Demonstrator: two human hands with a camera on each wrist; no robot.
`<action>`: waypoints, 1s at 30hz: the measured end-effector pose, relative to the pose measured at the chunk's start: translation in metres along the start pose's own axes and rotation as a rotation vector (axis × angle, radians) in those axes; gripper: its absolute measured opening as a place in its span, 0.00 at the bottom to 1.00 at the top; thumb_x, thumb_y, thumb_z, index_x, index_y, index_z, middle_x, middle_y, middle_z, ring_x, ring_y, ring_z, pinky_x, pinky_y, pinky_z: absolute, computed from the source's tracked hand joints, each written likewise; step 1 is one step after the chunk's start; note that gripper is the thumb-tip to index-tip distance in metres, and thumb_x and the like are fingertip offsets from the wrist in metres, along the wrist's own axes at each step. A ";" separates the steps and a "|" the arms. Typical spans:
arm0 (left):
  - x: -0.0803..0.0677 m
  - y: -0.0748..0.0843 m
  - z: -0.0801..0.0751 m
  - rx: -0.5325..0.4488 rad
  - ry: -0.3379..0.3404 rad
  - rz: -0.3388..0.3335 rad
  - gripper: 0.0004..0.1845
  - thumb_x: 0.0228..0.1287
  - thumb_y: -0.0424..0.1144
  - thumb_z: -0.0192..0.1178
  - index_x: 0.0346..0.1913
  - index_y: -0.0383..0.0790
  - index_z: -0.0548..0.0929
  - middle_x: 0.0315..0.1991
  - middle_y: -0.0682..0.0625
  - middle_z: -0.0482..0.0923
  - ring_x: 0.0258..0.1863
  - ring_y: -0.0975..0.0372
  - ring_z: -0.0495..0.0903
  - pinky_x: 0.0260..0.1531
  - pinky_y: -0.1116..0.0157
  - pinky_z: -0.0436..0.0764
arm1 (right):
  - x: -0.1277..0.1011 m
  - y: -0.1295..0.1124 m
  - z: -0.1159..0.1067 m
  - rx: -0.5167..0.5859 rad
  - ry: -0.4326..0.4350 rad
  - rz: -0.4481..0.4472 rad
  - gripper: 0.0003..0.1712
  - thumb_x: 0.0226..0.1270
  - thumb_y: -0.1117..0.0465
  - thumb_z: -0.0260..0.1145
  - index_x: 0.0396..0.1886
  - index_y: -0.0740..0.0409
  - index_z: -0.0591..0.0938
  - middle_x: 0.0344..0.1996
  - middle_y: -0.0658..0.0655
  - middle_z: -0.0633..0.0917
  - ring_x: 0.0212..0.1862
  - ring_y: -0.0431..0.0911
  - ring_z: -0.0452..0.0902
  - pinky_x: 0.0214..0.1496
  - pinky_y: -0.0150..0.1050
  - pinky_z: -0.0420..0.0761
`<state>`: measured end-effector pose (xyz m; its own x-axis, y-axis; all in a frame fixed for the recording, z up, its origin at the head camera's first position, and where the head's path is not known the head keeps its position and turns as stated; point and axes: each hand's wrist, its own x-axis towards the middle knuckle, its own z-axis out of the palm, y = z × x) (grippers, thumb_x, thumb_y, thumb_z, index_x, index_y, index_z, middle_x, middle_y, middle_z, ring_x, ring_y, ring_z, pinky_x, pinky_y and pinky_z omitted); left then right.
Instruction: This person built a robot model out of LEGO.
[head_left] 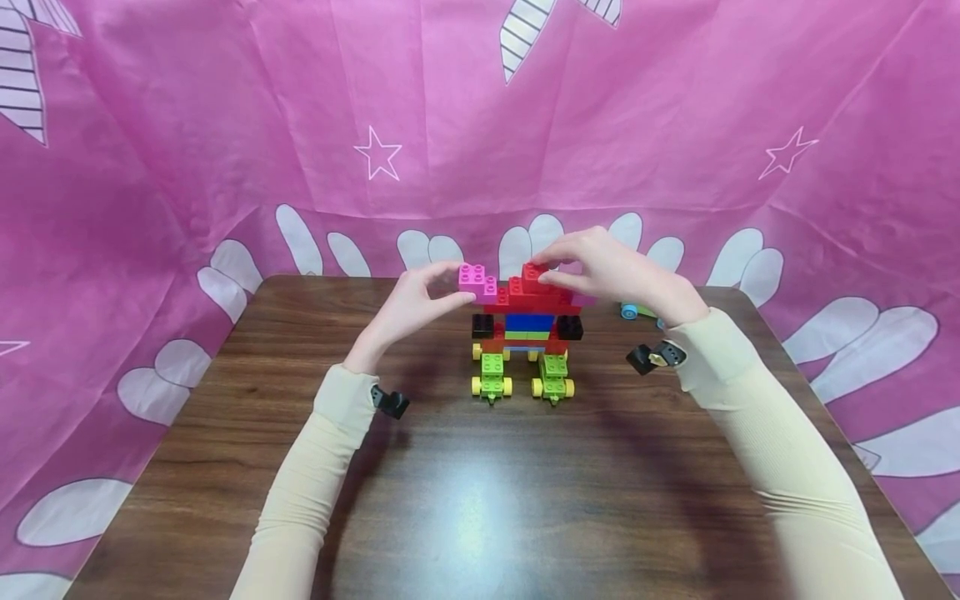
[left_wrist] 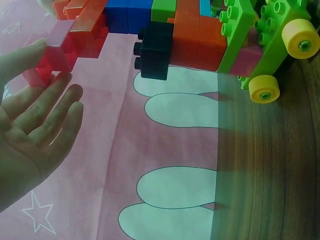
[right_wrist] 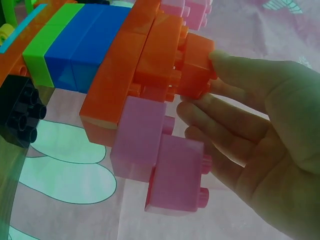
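Observation:
A brick figure [head_left: 527,333] stands mid-table on two green wheeled feet [head_left: 492,375], with a red, blue and green body and black side bricks. My left hand [head_left: 450,285] pinches the pink brick [head_left: 477,281] at the figure's left shoulder; in the left wrist view the thumb and fingers [left_wrist: 60,100] close round that pink brick [left_wrist: 55,50]. My right hand [head_left: 546,268] pinches the red top brick [head_left: 534,273] between thumb and fingers. The right wrist view shows this red top brick [right_wrist: 197,67] and pink bricks [right_wrist: 160,155] hanging below it.
The dark wooden table [head_left: 480,500] is draped behind by a pink cloth [head_left: 225,125] with white shapes. A small blue-wheeled piece [head_left: 630,312] lies at the back right behind my right wrist. Black wrist cameras [head_left: 656,357] hang under both sleeves.

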<state>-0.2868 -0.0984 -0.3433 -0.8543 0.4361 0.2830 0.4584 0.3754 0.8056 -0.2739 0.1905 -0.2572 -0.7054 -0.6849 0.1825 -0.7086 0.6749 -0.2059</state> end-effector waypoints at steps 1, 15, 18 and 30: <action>0.000 0.000 0.000 -0.002 0.000 0.000 0.26 0.61 0.44 0.70 0.61 0.42 0.79 0.53 0.46 0.85 0.53 0.56 0.82 0.61 0.50 0.78 | 0.000 0.000 0.000 0.006 -0.001 -0.002 0.17 0.65 0.59 0.70 0.53 0.56 0.86 0.46 0.56 0.89 0.51 0.50 0.85 0.55 0.48 0.84; 0.000 -0.001 0.001 0.023 0.006 -0.011 0.28 0.61 0.47 0.70 0.63 0.44 0.78 0.54 0.48 0.84 0.55 0.57 0.82 0.62 0.54 0.78 | 0.001 -0.004 -0.003 0.002 -0.008 0.012 0.17 0.64 0.59 0.71 0.52 0.59 0.86 0.45 0.57 0.90 0.49 0.50 0.86 0.52 0.47 0.85; 0.000 -0.001 0.000 0.013 0.008 -0.009 0.27 0.61 0.46 0.70 0.63 0.43 0.78 0.53 0.47 0.85 0.54 0.57 0.82 0.61 0.52 0.78 | 0.002 -0.004 -0.003 0.013 -0.018 0.030 0.17 0.65 0.59 0.70 0.52 0.59 0.86 0.45 0.57 0.90 0.49 0.50 0.86 0.53 0.48 0.85; 0.000 -0.004 -0.001 0.008 0.009 -0.005 0.27 0.61 0.46 0.70 0.62 0.44 0.79 0.53 0.49 0.85 0.53 0.59 0.82 0.59 0.57 0.80 | 0.003 -0.005 -0.004 0.048 -0.052 0.080 0.19 0.65 0.58 0.70 0.55 0.58 0.85 0.47 0.57 0.89 0.51 0.51 0.87 0.55 0.48 0.85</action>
<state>-0.2884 -0.1003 -0.3458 -0.8587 0.4271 0.2832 0.4559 0.3844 0.8027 -0.2723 0.1866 -0.2522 -0.7566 -0.6438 0.1138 -0.6478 0.7146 -0.2639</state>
